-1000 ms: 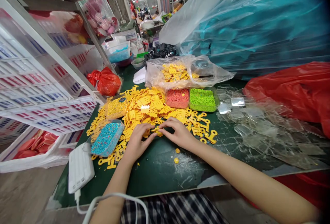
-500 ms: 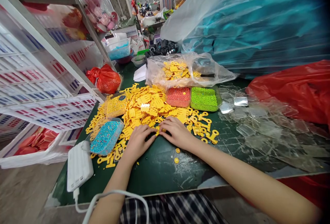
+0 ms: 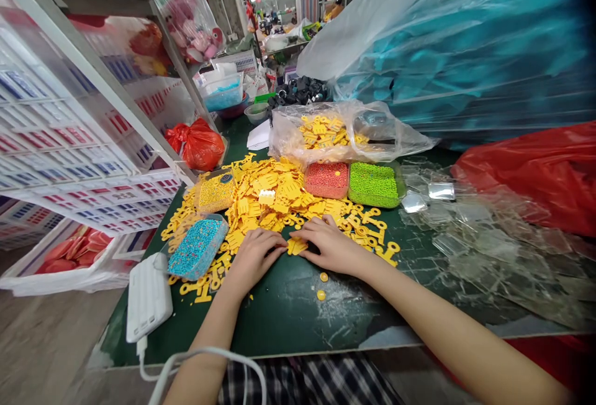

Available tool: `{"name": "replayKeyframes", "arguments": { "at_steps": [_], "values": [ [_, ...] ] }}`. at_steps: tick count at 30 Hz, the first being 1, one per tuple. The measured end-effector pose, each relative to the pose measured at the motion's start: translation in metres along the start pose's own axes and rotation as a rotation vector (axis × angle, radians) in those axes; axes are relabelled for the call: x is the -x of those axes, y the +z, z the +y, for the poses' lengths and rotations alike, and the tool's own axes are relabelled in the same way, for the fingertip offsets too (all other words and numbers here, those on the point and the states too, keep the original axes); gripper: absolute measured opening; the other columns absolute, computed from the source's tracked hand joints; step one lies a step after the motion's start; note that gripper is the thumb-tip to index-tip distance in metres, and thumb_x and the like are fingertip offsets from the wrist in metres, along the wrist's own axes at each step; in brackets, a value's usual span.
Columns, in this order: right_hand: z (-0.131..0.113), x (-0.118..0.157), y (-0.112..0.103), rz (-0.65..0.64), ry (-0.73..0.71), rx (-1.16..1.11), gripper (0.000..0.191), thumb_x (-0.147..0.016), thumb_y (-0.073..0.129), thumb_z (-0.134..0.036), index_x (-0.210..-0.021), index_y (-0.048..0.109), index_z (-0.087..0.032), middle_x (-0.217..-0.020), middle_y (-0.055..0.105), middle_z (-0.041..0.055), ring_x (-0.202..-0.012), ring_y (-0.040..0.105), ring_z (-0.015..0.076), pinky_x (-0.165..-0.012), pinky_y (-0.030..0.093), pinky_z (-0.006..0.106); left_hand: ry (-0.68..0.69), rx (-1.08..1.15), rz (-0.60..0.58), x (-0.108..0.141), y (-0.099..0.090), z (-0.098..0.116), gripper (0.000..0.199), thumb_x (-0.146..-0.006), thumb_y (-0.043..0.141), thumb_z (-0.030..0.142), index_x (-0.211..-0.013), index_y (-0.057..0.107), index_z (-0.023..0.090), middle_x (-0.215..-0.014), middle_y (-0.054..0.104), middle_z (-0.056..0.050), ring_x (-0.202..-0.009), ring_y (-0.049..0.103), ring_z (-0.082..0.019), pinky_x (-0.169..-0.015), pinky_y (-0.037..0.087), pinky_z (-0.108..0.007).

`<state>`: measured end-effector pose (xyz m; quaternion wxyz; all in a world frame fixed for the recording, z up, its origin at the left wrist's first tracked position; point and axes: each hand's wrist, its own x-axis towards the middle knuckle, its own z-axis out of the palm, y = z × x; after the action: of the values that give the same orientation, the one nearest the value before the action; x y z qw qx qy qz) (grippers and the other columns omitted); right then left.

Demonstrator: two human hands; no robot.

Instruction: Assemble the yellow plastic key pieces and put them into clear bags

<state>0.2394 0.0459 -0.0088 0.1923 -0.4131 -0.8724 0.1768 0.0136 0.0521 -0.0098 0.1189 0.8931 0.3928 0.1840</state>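
On a green mat (image 3: pixel 284 324), your two hands lie palm-down and nearly meet at the front edge of a heap of yellow plastic pieces (image 3: pixel 274 191). Your left hand (image 3: pixel 255 259) and right hand (image 3: pixel 331 243) look relaxed, not clenched. Their fingers curve inward, but this view does not show whether they grasp anything. Between them, just under your right fingertips, sits a small yellow piece (image 3: pixel 297 246). It looks light, thin and fairly stiff, likely to slide on the mat, so its edges seem the best place to take hold. Two loose yellow discs (image 3: pixel 322 277) lie nearer you, below your right hand. Left of your hands sits a tray of blue beads (image 3: pixel 198 248), with a white power bank (image 3: pixel 149 296) nearer you. Beyond the heap are a red bead tray (image 3: pixel 326 180), a green bead tray (image 3: pixel 375 184) and a clear bag (image 3: pixel 400 138) of more yellow pieces.
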Motion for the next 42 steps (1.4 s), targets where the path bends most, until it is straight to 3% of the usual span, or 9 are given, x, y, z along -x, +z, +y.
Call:
{"name": "replayKeyframes", "arguments": {
  "at_steps": [7,12,23,28,32,36,39,40,42],
  "values": [
    [0.003,-0.004,0.005,0.077,0.024,0.134,0.031,-0.084,0.071,-0.043,-0.099,0.068,-0.016,-0.095,0.068,0.0080,-0.097,0.057,0.0255,-0.091,0.034,0.043,-0.009,0.056,0.188,0.001,0.000,0.000,0.023,-0.100,0.047,0.031,-0.102,0.067,0.020,-0.097,0.071,-0.007,-0.092,0.062,-0.021,-0.081,0.047,-0.034],
    [-0.003,-0.006,0.017,0.127,0.009,0.163,0.036,-0.083,0.070,-0.050,-0.091,0.066,-0.016,-0.091,0.068,0.0070,-0.094,0.057,0.0252,-0.092,0.032,0.044,-0.071,0.042,0.082,0.002,0.001,0.003,0.023,-0.098,0.050,0.033,-0.095,0.070,0.021,-0.089,0.072,-0.004,-0.084,0.062,-0.021,-0.078,0.044,-0.037],
    [-0.002,-0.002,0.022,0.154,-0.133,0.150,0.027,-0.085,0.068,-0.047,-0.088,0.065,-0.020,-0.087,0.068,0.0044,-0.088,0.060,0.0235,-0.090,0.035,0.043,-0.209,0.028,0.014,0.005,0.002,0.012,0.026,-0.095,0.056,0.037,-0.079,0.068,0.021,-0.078,0.071,-0.001,-0.081,0.061,-0.020,-0.083,0.037,-0.040],
    [0.000,-0.002,0.017,0.089,-0.176,0.160,0.027,-0.082,0.071,-0.046,-0.085,0.065,-0.020,-0.086,0.067,0.0037,-0.088,0.060,0.0235,-0.087,0.037,0.042,-0.244,0.029,-0.003,0.003,0.006,0.021,0.018,-0.090,0.064,0.036,-0.080,0.066,0.021,-0.086,0.070,-0.001,-0.089,0.059,-0.022,-0.090,0.034,-0.043],
    [0.004,-0.001,0.012,0.084,-0.168,0.158,0.024,-0.084,0.068,-0.044,-0.097,0.068,-0.023,-0.092,0.067,0.0050,-0.095,0.060,0.0253,-0.093,0.036,0.048,-0.185,0.036,0.032,0.003,0.005,0.026,0.017,-0.090,0.063,0.039,-0.094,0.065,0.022,-0.097,0.070,-0.003,-0.097,0.059,-0.023,-0.092,0.037,-0.043],
    [0.008,0.000,0.012,0.066,-0.185,0.125,0.023,-0.086,0.066,-0.040,-0.107,0.071,-0.031,-0.107,0.065,0.0077,-0.103,0.058,0.0274,-0.095,0.036,0.051,-0.094,0.185,0.300,0.013,-0.029,0.022,0.017,-0.096,0.054,0.036,-0.094,0.065,0.023,-0.097,0.070,-0.005,-0.095,0.061,-0.020,-0.088,0.045,-0.036],
    [0.008,-0.001,0.014,0.055,-0.220,0.082,0.020,-0.088,0.065,-0.038,-0.105,0.073,-0.035,-0.112,0.064,0.0080,-0.105,0.058,0.0290,-0.096,0.037,0.054,-0.238,0.135,0.567,0.026,-0.077,0.007,0.025,-0.097,0.049,0.040,-0.094,0.065,0.021,-0.092,0.071,-0.006,-0.086,0.064,-0.020,-0.079,0.049,-0.034],
    [0.008,-0.001,0.014,0.050,-0.230,0.067,0.019,-0.088,0.066,-0.037,-0.104,0.074,-0.034,-0.111,0.065,0.0082,-0.105,0.058,0.0289,-0.096,0.038,0.054,-0.307,0.079,0.574,0.031,-0.093,0.000,0.026,-0.096,0.049,0.040,-0.094,0.066,0.021,-0.093,0.072,-0.006,-0.084,0.064,-0.021,-0.076,0.049,-0.034],
    [0.006,-0.002,0.014,0.044,-0.242,0.056,0.016,-0.086,0.068,-0.035,-0.101,0.074,-0.033,-0.110,0.066,0.0079,-0.104,0.058,0.0287,-0.095,0.040,0.053,-0.422,-0.052,0.451,0.039,-0.119,-0.019,0.027,-0.094,0.051,0.041,-0.090,0.069,0.021,-0.090,0.073,-0.005,-0.081,0.065,-0.022,-0.073,0.048,-0.033]
  ]
}}
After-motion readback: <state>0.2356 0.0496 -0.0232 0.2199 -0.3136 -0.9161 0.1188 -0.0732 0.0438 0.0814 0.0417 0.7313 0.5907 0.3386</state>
